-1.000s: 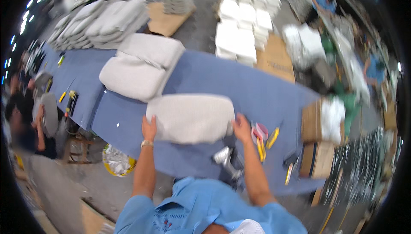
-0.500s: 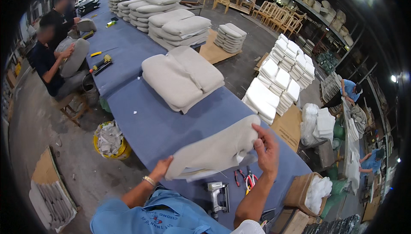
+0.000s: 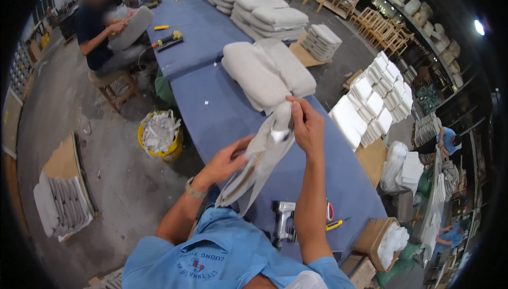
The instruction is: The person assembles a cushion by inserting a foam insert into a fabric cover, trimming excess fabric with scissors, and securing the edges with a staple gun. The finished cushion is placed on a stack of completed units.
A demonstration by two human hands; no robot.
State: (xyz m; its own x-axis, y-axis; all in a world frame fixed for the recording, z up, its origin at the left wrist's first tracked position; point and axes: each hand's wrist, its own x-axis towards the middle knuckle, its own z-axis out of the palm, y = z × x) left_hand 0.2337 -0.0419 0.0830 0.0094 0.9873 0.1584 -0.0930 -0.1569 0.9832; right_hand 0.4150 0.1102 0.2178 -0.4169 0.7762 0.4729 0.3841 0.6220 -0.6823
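A light-grey fabric seat cushion (image 3: 263, 143) is tilted nearly edge-on in front of me, its low end by my shirt. Its underside shows loose fabric edges and a brown board-like strip. My right hand (image 3: 308, 127) grips the upper end between thumb and fingers. My left hand (image 3: 228, 163), with a watch on the wrist, has its fingers apart at the cushion's left side, near the open fabric edge. On the blue table below lies a metal staple gun (image 3: 284, 223), partly beside my right forearm. A yellow-handled tool (image 3: 337, 224) lies right of that forearm.
Grey cushions (image 3: 264, 74) lie stacked on the blue table (image 3: 198, 125), with more piles behind. A yellow bucket of scraps (image 3: 161, 138) stands left. A box of white stuffing (image 3: 378, 241) is right. A seated person (image 3: 98, 29) holds a cushion.
The cushion has turned from lying broadside to standing steeply edge-on. My left hand has left its left end and moved up along its side; my right hand still grips the other end.
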